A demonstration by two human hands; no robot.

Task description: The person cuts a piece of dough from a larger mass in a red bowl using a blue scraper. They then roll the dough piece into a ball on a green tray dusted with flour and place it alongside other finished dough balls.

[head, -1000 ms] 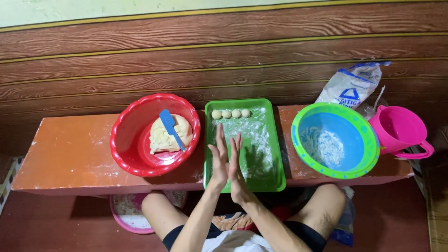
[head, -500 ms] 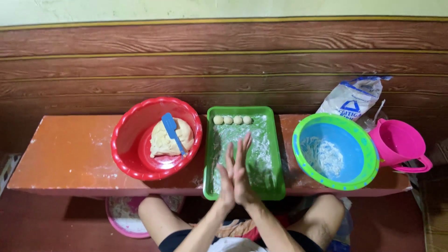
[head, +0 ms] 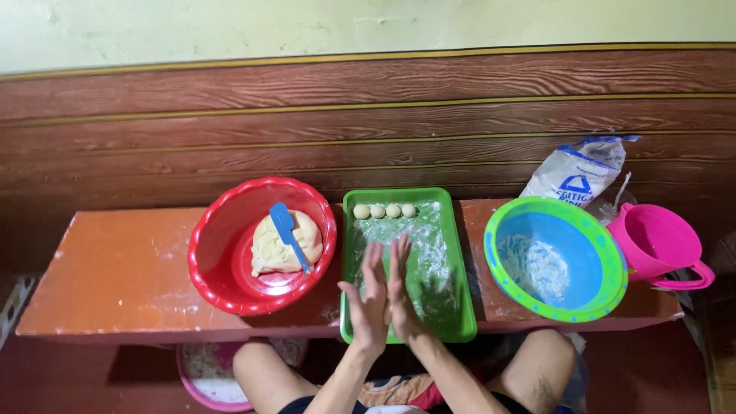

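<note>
Pressing flat together, palm against palm with fingers stretched straight, the left hand [head: 368,303] and the right hand [head: 399,287] are hovering over the near half of the green tray [head: 452,307]. Whatever is lying between the palms is hidden, so I cannot tell whether this grip is holding anything. Four small dough balls [head: 385,211] are sitting in a row at the tray's far end, on scattered flour. Left of the tray, a red bowl [head: 218,268] is holding a lump of dough [head: 272,249] with a blue spatula [head: 287,234] lying on it. On the right, a blue bowl [head: 583,253] with flour is resting on the orange tabletop [head: 115,276], near a pink jug [head: 659,245] and a flour bag [head: 575,176].
</note>
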